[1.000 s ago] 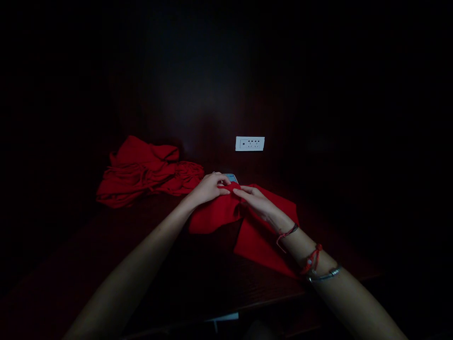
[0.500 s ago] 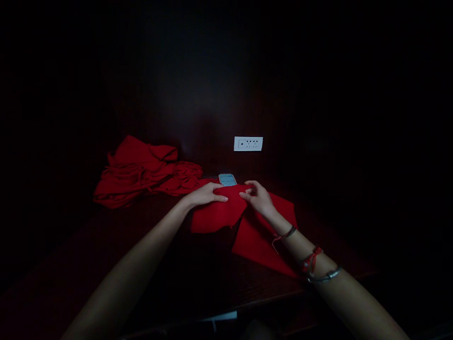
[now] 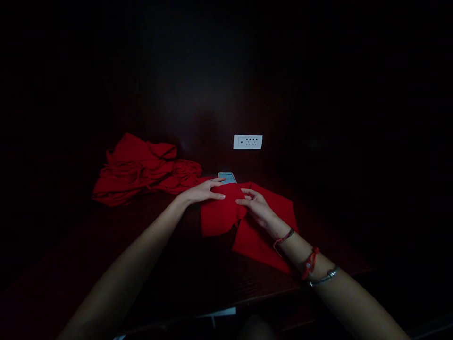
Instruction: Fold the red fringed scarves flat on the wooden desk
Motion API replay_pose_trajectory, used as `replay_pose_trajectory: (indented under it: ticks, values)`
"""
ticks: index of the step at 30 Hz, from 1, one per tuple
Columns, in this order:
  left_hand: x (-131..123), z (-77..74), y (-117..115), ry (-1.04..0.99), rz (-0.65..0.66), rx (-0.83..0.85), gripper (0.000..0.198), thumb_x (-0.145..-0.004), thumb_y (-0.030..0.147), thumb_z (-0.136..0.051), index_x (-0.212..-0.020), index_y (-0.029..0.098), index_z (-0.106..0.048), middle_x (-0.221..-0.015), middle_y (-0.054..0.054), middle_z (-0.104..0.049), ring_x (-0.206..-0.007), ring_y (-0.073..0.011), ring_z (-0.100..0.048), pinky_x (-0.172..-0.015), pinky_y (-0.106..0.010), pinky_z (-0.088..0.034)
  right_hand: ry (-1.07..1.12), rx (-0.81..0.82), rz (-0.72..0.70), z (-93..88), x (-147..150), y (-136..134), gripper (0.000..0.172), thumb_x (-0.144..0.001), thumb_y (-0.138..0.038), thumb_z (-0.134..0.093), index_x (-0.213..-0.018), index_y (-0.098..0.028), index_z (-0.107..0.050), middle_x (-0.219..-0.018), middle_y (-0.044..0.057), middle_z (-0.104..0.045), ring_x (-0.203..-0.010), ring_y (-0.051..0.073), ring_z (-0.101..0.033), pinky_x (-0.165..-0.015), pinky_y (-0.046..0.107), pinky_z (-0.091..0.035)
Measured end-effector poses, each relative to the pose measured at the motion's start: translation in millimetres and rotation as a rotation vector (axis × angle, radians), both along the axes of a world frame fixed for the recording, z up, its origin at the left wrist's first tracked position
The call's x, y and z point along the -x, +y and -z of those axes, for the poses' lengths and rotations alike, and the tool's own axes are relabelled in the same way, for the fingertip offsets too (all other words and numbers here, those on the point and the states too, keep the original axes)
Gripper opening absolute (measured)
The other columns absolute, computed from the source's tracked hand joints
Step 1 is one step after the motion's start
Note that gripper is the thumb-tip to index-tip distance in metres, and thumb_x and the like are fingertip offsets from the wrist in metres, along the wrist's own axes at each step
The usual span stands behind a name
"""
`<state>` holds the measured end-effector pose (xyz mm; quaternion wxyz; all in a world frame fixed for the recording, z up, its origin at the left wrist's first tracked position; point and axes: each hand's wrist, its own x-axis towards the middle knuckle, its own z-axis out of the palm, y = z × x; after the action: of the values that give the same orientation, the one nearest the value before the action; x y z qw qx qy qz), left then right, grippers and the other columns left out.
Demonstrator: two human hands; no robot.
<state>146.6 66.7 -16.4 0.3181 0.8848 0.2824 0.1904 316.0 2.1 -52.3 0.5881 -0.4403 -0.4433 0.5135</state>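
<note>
A small piece of red cloth lies on the dark table between my hands, its near edge uneven. My left hand rests at its upper left, fingers stretched out and thumb on the fabric. At the cloth's right edge, my right hand pinches the fabric between thumb and fingers. A larger, flat red cloth is spread beneath my right hand and wrist, partly covered by them. Just beyond my left fingertips is a lit phone, its lower part hidden by the small cloth and my fingers.
A heaped pile of red cloth sits at the back left of the dark table. A white socket plate is fixed to the dark wall behind. The table's front edge runs across the lower part of the view.
The small cloth's left side has shifted right and its shape is squarer. My right hand has moved slightly left and down along its edge; my left fingers are more stretched out.
</note>
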Motion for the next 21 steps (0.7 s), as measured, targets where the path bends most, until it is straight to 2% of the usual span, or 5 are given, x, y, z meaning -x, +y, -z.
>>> replay_pose_trajectory:
  ticks: [6, 12, 15, 18, 21]
  values:
    - [-3.4, 10.1, 3.6, -0.151, -0.022, 0.23, 0.058, -0.061, 0.028, -0.06, -0.113, 0.017, -0.035, -0.1, -0.006, -0.054, -0.085, -0.017, -0.053, -0.072, -0.032, -0.041, -0.067, -0.013, -0.01, 8.5, -0.3, 1.5, 0.041, -0.048, -0.019, -0.067, -0.077, -0.02, -0.037, -0.063, -0.006, -0.054, -0.059, 0.01, -0.055, -0.063, 0.028, -0.043]
    - [-0.6, 14.6, 13.4, -0.009, -0.021, 0.055, 0.038, -0.062, 0.03, -0.057, -0.096, 0.014, -0.052, -0.104, -0.006, -0.053, -0.096, -0.0187, -0.047, -0.083, -0.029, -0.033, -1.028, -0.283, 0.077, 2.2, -18.5, -22.9, 0.024, -0.066, -0.024, -0.058, -0.087, -0.016, -0.048, -0.085, 0.006, -0.054, -0.082, 0.017, -0.05, -0.076, 0.035, -0.038]
    - [2.8, 13.6, 15.3, 0.077, -0.044, 0.058, 0.036, -0.065, 0.032, -0.054, -0.095, 0.012, -0.054, -0.101, -0.007, -0.055, -0.092, -0.0187, -0.049, -0.079, -0.027, -0.034, -1.333, -0.489, -0.1, -1.0, -28.4, -45.1, 0.017, -0.073, -0.014, -0.048, -0.09, -0.016, -0.054, -0.09, 0.007, -0.051, -0.085, 0.015, -0.047, -0.077, 0.031, -0.037]
    - [6.1, 12.0, 15.0, 0.116, -0.071, 0.085, 0.037, -0.064, 0.033, -0.053, -0.095, 0.012, -0.053, -0.101, -0.007, -0.056, -0.091, -0.0186, -0.049, -0.076, -0.024, -0.035, -1.452, -0.633, -0.382, 0.7, -30.3, -57.3, 0.029, -0.075, -0.009, -0.043, -0.099, -0.021, -0.054, -0.093, 0.005, -0.048, -0.079, 0.011, -0.047, -0.07, 0.023, -0.039]
    - [7.7, 10.8, 13.8, 0.14, -0.073, 0.102, 0.037, -0.063, 0.033, -0.053, -0.094, 0.012, -0.054, -0.1, -0.006, -0.056, -0.091, -0.0187, -0.049, -0.075, -0.023, -0.035, -1.523, -0.666, -0.48, 3.2, -27.7, -56.2, 0.026, -0.074, -0.01, -0.045, -0.095, -0.021, -0.056, -0.093, 0.004, -0.047, -0.073, 0.01, -0.047, -0.063, 0.021, -0.04]
